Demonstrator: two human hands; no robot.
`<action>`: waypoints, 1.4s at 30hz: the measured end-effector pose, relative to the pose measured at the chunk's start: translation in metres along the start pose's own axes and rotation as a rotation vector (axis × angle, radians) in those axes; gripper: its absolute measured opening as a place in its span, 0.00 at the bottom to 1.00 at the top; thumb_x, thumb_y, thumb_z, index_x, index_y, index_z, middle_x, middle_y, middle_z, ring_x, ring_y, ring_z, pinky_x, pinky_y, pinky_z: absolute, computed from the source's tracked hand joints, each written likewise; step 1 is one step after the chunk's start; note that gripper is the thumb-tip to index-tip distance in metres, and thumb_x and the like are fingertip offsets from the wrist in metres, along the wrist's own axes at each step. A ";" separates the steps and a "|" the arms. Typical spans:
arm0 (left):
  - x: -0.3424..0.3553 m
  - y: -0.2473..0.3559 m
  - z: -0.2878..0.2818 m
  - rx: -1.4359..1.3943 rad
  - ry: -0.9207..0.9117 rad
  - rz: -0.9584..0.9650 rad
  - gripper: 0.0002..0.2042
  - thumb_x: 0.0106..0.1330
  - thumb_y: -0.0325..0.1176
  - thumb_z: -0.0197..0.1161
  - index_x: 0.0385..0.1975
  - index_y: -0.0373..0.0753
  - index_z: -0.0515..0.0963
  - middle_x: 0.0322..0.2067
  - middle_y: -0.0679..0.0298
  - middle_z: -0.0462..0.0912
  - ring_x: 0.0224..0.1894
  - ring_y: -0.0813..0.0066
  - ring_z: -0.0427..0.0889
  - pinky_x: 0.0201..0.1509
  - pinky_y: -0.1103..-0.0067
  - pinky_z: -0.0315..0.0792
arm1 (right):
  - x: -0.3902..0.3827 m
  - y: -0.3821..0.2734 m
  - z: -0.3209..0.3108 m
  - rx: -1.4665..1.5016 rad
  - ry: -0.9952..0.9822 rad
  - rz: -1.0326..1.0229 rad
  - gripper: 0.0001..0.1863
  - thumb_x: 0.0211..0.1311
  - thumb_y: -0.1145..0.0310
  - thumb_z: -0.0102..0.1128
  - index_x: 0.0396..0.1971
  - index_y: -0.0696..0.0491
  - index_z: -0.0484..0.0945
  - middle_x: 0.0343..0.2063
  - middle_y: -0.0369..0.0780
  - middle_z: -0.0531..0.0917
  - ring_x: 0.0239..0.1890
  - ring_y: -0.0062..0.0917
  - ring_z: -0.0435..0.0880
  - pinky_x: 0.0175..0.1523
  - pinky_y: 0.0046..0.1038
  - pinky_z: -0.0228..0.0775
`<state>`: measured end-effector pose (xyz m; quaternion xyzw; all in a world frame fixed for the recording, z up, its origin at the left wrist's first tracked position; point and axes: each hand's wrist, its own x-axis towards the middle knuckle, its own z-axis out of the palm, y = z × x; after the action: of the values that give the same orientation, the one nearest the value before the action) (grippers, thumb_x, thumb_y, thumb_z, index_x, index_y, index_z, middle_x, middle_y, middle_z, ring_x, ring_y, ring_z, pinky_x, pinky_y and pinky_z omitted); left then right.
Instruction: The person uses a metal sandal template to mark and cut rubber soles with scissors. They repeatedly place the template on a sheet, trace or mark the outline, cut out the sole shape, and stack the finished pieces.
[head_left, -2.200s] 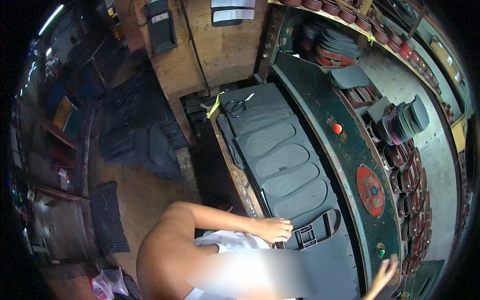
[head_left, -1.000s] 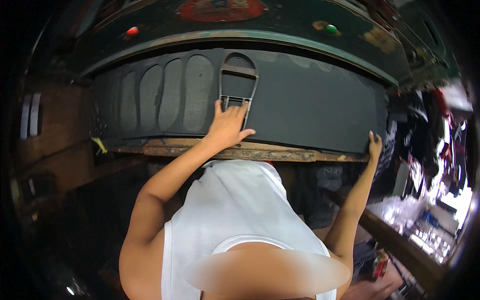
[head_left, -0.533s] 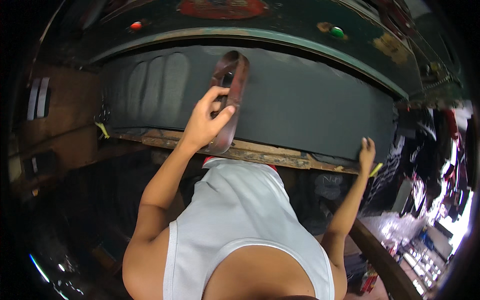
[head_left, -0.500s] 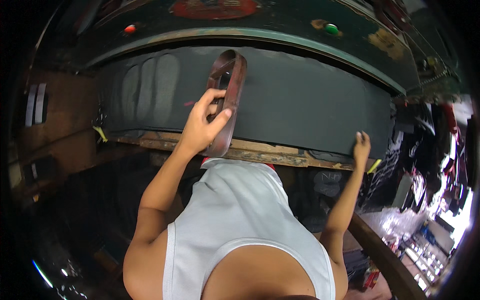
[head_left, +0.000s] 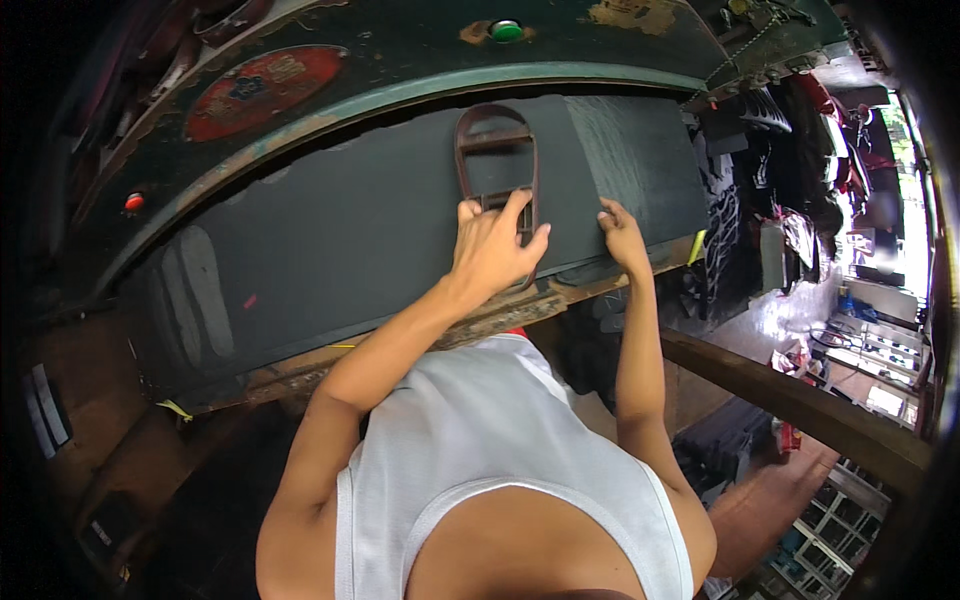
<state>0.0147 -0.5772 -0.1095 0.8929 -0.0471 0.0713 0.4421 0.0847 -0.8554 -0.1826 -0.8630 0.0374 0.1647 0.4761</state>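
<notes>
The person's left hand (head_left: 490,245) grips the sole-shaped metal frame (head_left: 497,139), its fingers spread and bent over the lower crossbars, with the thumb at the right-hand wall. The frame is above the black sheet (head_left: 350,220) on the tabletop, its near end close to the wooden edge (head_left: 500,325); whether it touches the sheet cannot be told. The right hand (head_left: 622,238) is apart from the frame, its fingers loosely curled by a pale band (head_left: 608,145) on the sheet; it cannot be told whether they pinch anything. The likeliest slip would be the frame settling crooked or with its near end past the sheet's front edge, since one hand alone steers it and its own palm hides part of that end. A tug by the right hand could also shift the sheet and spoil the frame's alignment. The graver risk lies in the green machine (head_left: 400,125) behind the sheet: should any part of it move over the tabletop, the left fingers inside the frame could be crushed, though neither hand is near the green button (head_left: 506,31) or red button (head_left: 134,203)
</notes>
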 end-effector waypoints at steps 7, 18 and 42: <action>0.049 0.014 0.102 0.288 0.056 0.006 0.25 0.64 0.48 0.68 0.54 0.37 0.77 0.19 0.56 0.84 0.24 0.56 0.83 0.55 0.62 0.62 | 0.006 0.003 -0.019 0.030 -0.049 0.033 0.19 0.73 0.79 0.51 0.62 0.61 0.77 0.49 0.44 0.85 0.50 0.24 0.82 0.60 0.26 0.71; 0.039 0.009 0.091 0.318 0.266 0.056 0.15 0.65 0.30 0.65 0.52 0.37 0.80 0.44 0.52 0.80 0.45 0.53 0.80 0.51 0.62 0.74 | 0.048 0.019 -0.047 0.125 -0.376 -0.284 0.28 0.67 0.83 0.57 0.67 0.52 0.74 0.48 0.39 0.82 0.44 0.22 0.79 0.55 0.23 0.72; 0.047 -0.011 0.096 0.149 0.024 -0.559 0.36 0.65 0.42 0.57 0.70 0.25 0.64 0.26 0.54 0.85 0.36 0.51 0.87 0.46 0.62 0.78 | 0.068 0.006 -0.048 -0.054 -0.638 -0.439 0.51 0.47 0.81 0.75 0.76 0.48 0.64 0.53 0.39 0.74 0.52 0.29 0.74 0.67 0.29 0.65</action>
<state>0.0710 -0.6476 -0.1678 0.9003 0.2116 -0.0394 0.3782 0.1592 -0.8921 -0.1852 -0.7682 -0.3023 0.3201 0.4647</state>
